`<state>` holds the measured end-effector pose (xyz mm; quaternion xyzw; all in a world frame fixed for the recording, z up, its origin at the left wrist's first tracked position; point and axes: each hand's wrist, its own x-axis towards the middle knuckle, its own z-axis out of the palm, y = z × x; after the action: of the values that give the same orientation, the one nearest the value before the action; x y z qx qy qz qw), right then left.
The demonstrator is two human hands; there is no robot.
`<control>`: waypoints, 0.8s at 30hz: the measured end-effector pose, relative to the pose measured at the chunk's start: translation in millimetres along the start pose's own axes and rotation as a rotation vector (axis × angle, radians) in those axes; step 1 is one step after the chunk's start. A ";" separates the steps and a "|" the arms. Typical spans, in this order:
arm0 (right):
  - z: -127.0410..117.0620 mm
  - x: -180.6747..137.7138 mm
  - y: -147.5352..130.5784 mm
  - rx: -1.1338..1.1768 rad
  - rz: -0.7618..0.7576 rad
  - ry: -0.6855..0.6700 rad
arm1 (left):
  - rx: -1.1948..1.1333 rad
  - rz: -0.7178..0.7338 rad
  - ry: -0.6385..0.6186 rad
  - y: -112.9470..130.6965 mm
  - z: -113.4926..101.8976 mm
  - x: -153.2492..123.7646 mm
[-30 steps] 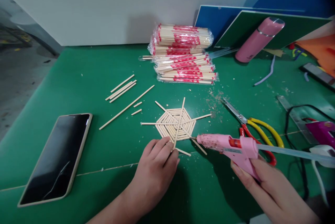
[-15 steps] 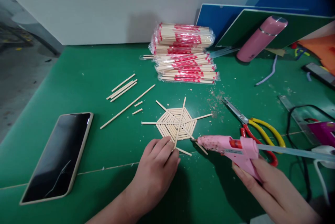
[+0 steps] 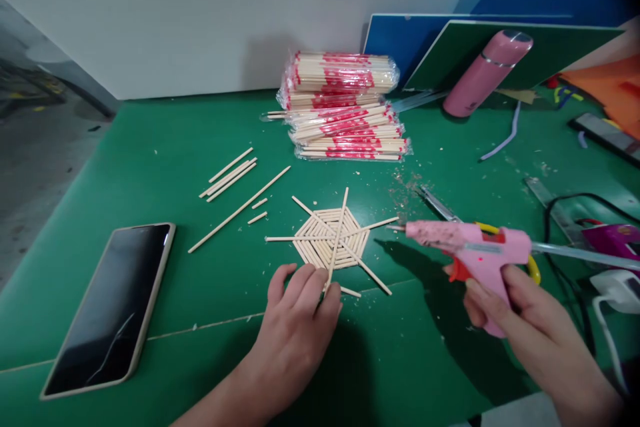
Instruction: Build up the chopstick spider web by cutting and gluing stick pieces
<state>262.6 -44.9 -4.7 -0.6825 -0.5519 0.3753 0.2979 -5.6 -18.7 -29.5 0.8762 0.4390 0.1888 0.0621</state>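
Observation:
A flat hexagonal web of wooden sticks [image 3: 320, 250], with longer sticks radiating out past its rim, lies on the green table. My left hand [image 3: 300, 307] is closed on the lower end of one radiating stick [image 3: 340, 226], at the web's near edge. My right hand [image 3: 525, 327] grips a pink hot glue gun [image 3: 480, 250] by its handle. Its nozzle points left, held up just right of the web, apart from it. A clear glue stick [image 3: 580, 254] runs out of its back. Behind the gun, a metal-jawed hand tool [image 3: 437, 202] is partly hidden.
A phone [image 3: 110, 307] lies at the left. Loose sticks [image 3: 240, 210] lie behind the web. Wrapped stick bundles [image 3: 345, 107] are stacked at the back, near a pink flask [image 3: 487, 74] and leaning boards. A black cable [image 3: 547, 214] and white plug [image 3: 617, 290] are at the right.
My right hand has lifted the glue gun up and to the right, away from the web's lower right stick. My left hand keeps its hold. The view has shifted slightly.

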 end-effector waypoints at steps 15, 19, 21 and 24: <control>-54.7 95.2 28.9 -0.331 0.201 0.402 | 0.110 0.003 -0.046 9.5 4.6 12.5; -40.0 85.1 13.4 -0.570 0.026 0.555 | 0.080 -0.026 -0.065 9.1 5.5 12.2; -20.6 73.1 -2.5 -0.517 -0.185 0.508 | 0.066 -0.022 -0.056 8.2 5.8 14.3; 16.6 55.4 -26.7 -0.376 -0.458 0.256 | 0.057 -0.011 -0.022 6.4 6.8 18.2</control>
<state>240.5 14.8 -1.9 -0.6255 -0.7087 0.1011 0.3103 11.8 -7.8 -29.0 0.8772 0.4484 0.1664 0.0432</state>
